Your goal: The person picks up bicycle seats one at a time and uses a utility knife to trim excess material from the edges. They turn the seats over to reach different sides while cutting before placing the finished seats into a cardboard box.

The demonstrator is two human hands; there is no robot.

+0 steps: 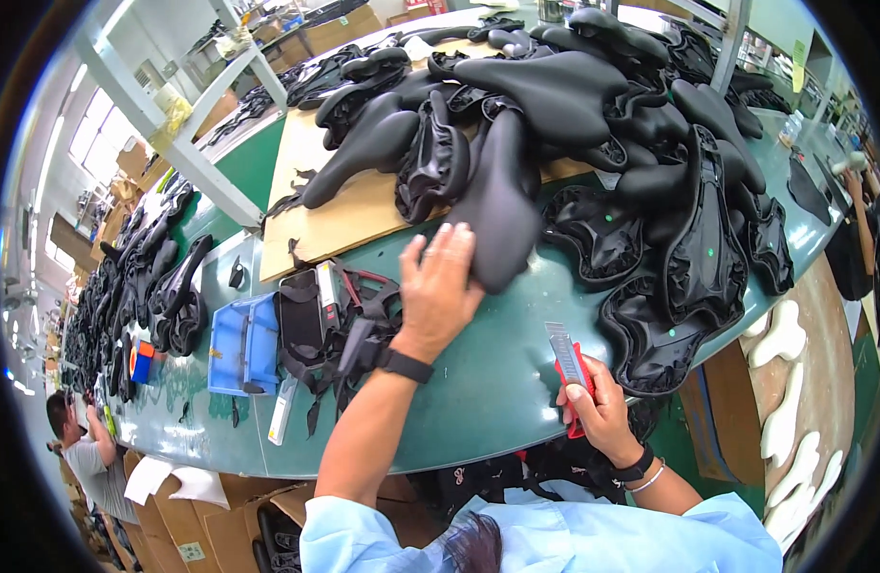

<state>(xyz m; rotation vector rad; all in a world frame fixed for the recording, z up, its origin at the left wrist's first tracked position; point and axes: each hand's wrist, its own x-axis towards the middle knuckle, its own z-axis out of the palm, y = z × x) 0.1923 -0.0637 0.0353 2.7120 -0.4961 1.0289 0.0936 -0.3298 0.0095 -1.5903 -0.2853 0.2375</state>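
Note:
My left hand (442, 291) grips the side of a smooth black bicycle saddle (502, 215), its fingers resting on the cover near the broad end and its thumb at the edge. This saddle lies top side up, its far end against the pile. My right hand (598, 409) is closed around a red utility knife (571, 368), with the segmented blade out and pointing away from me. The knife is above the near part of the green table (497, 382), apart from the saddle. Right of it lie upturned saddles (665, 329) with gathered cover edges showing.
Many black saddles (545, 86) are heaped on cardboard (306, 229) and the far table. Left of my left arm are a blue bin (241, 349), tangled black straps (311, 320) and a white-handled cutter (282, 411). A metal post (206, 177) rises at left. Another person (91, 458) stands far left.

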